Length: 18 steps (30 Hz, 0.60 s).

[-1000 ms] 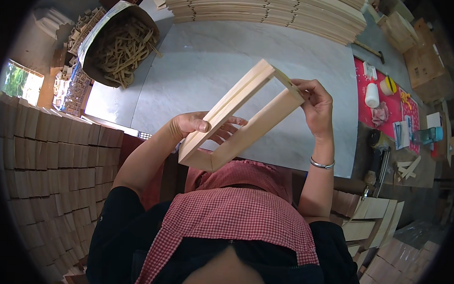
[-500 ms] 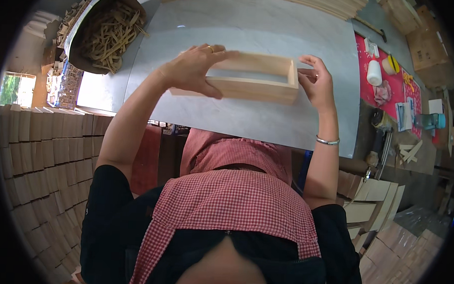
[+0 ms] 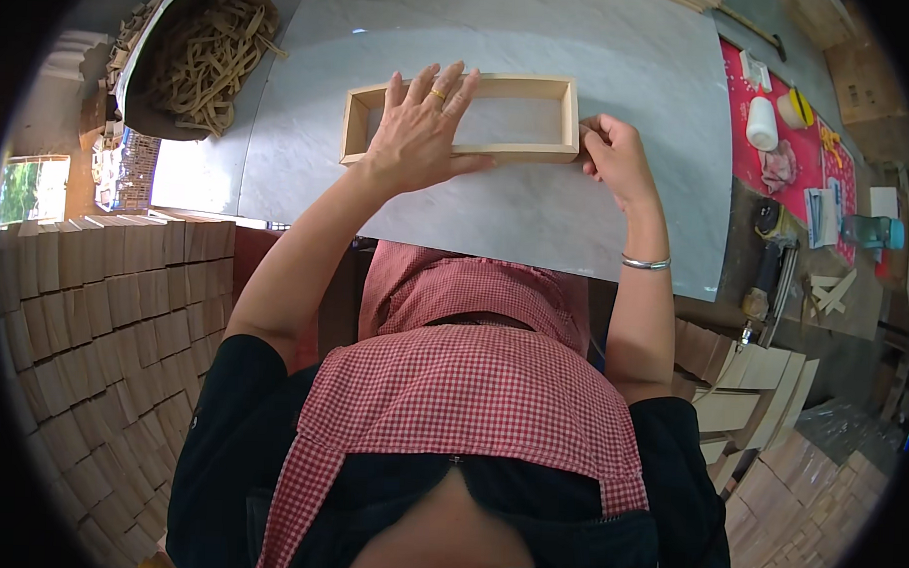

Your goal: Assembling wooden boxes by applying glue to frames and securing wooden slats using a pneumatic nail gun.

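Observation:
A shallow, open rectangular frame of pale wood lies on the grey marbled tabletop. Across its left part rests my left hand, open, its fingers spread over the far side and its thumb along the near side; a ring is on one finger. My right hand is at the frame's right end, touching it or very close. Its fingers are curled and pressed together; what they hold, if anything, is hidden. A bangle circles my right wrist.
At the upper left stands a container of curled wood strips. Stacked wooden blocks fill the left. On the right, a red cloth carries a white bottle and a tape roll. A hammer lies beyond.
The frame has shifted a little away and left and now lies flat on the table. My left hand has spread across it; my right fingers have curled in at its right end.

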Motion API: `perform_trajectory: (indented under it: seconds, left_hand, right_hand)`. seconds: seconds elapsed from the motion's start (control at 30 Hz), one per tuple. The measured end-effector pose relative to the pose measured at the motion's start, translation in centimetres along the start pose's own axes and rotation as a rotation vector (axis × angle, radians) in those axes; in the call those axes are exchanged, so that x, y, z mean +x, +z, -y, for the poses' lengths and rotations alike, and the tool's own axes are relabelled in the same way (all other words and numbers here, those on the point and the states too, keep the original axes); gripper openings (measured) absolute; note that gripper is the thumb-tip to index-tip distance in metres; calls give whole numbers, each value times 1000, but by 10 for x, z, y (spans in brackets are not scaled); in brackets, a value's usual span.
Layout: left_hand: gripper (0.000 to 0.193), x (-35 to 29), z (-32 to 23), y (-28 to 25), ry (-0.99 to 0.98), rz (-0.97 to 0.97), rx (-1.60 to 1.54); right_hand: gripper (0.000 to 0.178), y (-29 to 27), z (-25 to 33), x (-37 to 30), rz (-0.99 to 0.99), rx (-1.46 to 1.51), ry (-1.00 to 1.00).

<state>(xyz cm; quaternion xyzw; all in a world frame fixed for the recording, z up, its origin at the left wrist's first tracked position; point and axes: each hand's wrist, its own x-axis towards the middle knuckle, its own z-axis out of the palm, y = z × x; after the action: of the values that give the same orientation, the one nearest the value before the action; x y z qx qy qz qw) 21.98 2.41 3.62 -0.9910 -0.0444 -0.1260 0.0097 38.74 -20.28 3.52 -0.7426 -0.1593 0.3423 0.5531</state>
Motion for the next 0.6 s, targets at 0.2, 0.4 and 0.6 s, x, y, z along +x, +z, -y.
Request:
perform_trajectory:
  seconds: [0.2, 0.4, 0.6]
  left_hand:
    - [103, 5, -6, -6, -36, 73, 68]
    - [101, 1, -5, -5, -94, 45, 111]
    - [93, -14, -3, -6, -73, -173, -40]
  right_hand:
    - [8, 3, -27, 2, 10, 18, -61]
    - [9, 9, -38, -14, -55, -101, -230]
    - [17, 15, -23, -34, -108, -42, -145]
